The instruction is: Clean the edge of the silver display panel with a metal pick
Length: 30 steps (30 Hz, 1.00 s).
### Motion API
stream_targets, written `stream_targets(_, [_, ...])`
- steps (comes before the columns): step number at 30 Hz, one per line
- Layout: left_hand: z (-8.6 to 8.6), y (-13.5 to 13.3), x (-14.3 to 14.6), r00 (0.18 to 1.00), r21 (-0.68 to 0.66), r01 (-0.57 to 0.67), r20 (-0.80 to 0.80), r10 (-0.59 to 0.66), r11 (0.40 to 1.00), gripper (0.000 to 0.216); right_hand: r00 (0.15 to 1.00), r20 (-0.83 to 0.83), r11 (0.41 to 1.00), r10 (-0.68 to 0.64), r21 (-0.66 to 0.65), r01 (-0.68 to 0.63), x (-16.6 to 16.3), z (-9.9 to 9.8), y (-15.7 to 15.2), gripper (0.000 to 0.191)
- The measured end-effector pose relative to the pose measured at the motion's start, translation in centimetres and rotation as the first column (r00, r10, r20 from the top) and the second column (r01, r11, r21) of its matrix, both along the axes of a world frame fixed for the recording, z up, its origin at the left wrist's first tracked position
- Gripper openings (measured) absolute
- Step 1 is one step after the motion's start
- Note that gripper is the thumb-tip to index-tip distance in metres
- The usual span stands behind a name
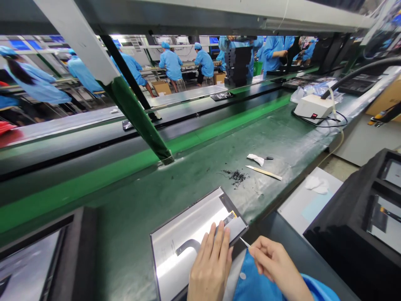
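My left hand lies flat, fingers together, on the shiny panel at the bottom centre of the frame, pinning it to the green bench. My right hand pinches a thin white pick, its tip aimed up and left at the panel's near right corner. The panel's long axis runs from lower left to upper right; the left hand is nearer.
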<state>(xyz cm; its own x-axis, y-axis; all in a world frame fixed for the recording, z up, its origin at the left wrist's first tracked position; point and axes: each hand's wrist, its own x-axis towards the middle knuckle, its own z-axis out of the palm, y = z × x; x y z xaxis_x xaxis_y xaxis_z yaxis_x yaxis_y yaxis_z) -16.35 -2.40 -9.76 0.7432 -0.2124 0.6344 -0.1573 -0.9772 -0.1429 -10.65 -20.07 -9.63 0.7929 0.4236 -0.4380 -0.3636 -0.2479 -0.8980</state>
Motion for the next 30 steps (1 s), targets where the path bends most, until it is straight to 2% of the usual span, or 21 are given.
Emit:
stream_targets(2, [0.1, 0.0, 0.1, 1.0, 0.001, 0.002, 0.002, -0.002, 1.0, 0.029, 0.977, -0.211, 0.993, -0.004, 0.115, 0.028, 0.4, 0.2, 0.1, 0.046])
stream_targets(4, [0.1, 0.0, 0.1, 1.0, 0.006, 0.004, 0.003, -0.004, 1.0, 0.029, 0.936, -0.351, 0.979, 0.008, 0.192, 0.063, 0.6, 0.4, 0.0, 0.045])
stream_targets(9, [0.0, 0.1, 0.0, 1.0, 0.001, 0.003, 0.009, -0.003, 1.0, 0.028, 0.817, -0.577, 0.897, 0.026, 0.375, 0.236, 0.4, 0.1, -0.1, 0.03])
stream_targets(12, [0.0, 0.1, 0.0, 1.0, 0.001, 0.002, 0.005, -0.002, 1.0, 0.029, 0.748, -0.662, 0.847, 0.051, 0.426, 0.319, 0.1, -0.7, 0.0, 0.025])
stream_targets(18, [-0.1, 0.2, -0.1, 1.0, -0.007, 0.01, 0.001, -0.01, 1.0, 0.029, 0.706, -0.704, 0.817, 0.078, 0.451, 0.359, -0.3, -1.9, 0.3, 0.031])
stream_targets(30, [-0.1, 0.3, 0.0, 1.0, -0.005, 0.011, -0.005, -0.011, 1.0, 0.029, 0.75, -0.66, 0.818, 0.031, 0.448, 0.361, -0.2, -0.6, 0.4, 0.029])
